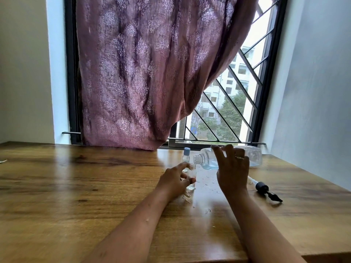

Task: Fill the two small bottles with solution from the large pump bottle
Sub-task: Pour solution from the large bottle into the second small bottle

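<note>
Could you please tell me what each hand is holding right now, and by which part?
The right hand grips the tipped large bottle around its body; the left hand steadies the open small bottle by its side.

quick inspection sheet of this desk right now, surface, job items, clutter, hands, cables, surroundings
surface: wooden table, droplets spilled near the hands
job's things: large bottle tipped sideways, pump off, mouth over open small bottle; capped small bottle stands behind
clutter: pump head with tube lies on the table at right
hands: left hand steadies the open small bottle; right hand holds the large bottle
cables: nothing seen
surroundings: purple curtain over a barred window; buildings and trees outside
</note>
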`<state>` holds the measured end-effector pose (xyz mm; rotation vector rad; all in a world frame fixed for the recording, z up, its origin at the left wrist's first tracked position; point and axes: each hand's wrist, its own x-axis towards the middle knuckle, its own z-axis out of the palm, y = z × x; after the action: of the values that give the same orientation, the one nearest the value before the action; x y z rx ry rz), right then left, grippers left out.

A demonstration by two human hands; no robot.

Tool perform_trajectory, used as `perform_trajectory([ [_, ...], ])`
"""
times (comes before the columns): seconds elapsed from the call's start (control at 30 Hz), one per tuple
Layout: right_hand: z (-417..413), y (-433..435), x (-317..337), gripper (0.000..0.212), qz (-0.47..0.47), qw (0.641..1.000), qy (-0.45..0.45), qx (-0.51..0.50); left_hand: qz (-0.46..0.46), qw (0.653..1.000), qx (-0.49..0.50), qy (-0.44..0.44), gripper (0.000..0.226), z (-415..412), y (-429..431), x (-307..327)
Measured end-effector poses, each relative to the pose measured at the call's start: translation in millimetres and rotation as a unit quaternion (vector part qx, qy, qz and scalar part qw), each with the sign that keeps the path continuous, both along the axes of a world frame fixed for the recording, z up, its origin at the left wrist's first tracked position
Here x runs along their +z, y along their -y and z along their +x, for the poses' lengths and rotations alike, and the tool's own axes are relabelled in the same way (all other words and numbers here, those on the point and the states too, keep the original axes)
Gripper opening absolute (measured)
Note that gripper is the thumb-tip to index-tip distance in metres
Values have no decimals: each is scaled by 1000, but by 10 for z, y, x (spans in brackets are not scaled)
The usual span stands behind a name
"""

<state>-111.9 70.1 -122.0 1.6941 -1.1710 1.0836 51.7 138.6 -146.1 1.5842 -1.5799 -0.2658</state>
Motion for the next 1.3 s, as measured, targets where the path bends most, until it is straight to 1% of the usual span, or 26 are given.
perform_trajectory([
  [0.43,3,7,1,75,-5,1000,9,7,1,1000,2,3,47,0,-6,7],
  [0.63,3,24,-14,74,-8,1000,-1,-15,4,1000,-4,-4,43,5,7,-3],
  [0.9,15,28,-20,72,-16,1000,-3,-27,2,1000,-6,-6,44,14,11,-5],
  [1.3,11,28,-7,74,-6,1000,-3,-23,8,1000,7,25,56,14,-3,15],
])
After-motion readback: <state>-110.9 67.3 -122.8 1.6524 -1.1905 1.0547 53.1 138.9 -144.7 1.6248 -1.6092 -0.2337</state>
